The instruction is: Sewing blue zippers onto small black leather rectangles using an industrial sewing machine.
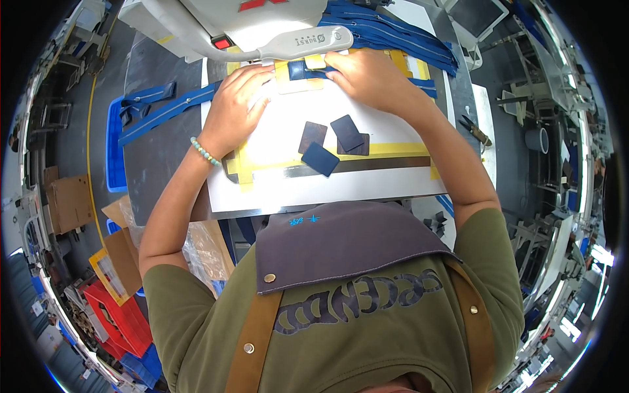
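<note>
A long blue zipper strip [164,118] runs from the left across the white work plate [288,121], under the sewing machine's lamp. My left hand [237,108] lies over it, fingers stretched forward and thumb apart. At the middle, a dark blue patch [298,70] sits in a yellow-taped frame [282,82]. Just right of the patch my right hand [367,77] is closed, thumb and fingers pinched on the blue strip; the fingertips are partly hidden. Nearer me lie several small dark rectangular patches, among them a navy one [320,159] and a brown one [313,137].
A grey lamp head [308,42] hangs low over the hands from the white machine body [262,16]. Blue zipper strips [393,33] are piled at the back right. A blue bin [116,157] stands left of the table; snips [475,130] lie at right.
</note>
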A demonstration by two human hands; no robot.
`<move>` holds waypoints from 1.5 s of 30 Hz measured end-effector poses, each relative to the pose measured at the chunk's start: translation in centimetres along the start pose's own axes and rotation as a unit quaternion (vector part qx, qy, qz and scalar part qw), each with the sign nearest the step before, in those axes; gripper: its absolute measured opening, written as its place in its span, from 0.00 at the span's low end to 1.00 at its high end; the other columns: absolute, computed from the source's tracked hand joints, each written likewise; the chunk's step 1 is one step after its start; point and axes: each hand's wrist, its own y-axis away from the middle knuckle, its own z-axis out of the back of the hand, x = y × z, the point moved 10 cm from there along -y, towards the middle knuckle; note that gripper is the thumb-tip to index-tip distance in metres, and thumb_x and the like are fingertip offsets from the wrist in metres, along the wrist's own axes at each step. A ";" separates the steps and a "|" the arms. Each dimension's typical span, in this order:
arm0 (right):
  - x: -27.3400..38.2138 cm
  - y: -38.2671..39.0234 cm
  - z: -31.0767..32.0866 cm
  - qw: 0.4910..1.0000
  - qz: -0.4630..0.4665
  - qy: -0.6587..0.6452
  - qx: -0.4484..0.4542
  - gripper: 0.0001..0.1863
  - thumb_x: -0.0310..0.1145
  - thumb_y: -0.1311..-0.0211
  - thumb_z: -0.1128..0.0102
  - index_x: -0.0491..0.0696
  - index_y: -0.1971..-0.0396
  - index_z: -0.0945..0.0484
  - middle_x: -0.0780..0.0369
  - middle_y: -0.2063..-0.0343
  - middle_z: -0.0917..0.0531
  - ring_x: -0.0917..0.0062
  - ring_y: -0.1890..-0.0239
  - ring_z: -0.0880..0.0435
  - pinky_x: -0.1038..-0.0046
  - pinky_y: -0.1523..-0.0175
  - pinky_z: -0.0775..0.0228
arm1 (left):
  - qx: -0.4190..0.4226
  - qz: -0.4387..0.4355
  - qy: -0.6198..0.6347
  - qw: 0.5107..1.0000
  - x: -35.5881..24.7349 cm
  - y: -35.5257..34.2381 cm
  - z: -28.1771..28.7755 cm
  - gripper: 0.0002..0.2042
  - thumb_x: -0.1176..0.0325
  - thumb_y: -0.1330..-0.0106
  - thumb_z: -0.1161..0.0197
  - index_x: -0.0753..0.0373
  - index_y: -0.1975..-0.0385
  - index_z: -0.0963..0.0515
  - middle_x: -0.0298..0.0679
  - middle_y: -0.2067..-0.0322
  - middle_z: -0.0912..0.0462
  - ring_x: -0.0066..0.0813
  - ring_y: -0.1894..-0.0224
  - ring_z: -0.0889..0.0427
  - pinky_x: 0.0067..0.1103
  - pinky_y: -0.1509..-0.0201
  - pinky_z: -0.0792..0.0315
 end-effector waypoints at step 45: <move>6.8 7.6 0.3 0.997 0.016 -0.027 0.064 0.21 0.31 0.43 0.28 0.43 0.49 0.19 0.62 0.55 0.18 0.68 0.54 0.17 0.69 0.51 0.21 | -0.651 0.215 0.028 0.728 22.0 22.2 24.4 0.13 0.84 0.37 0.40 0.69 0.54 0.18 0.50 0.56 0.13 0.40 0.54 0.13 0.28 0.47 0.19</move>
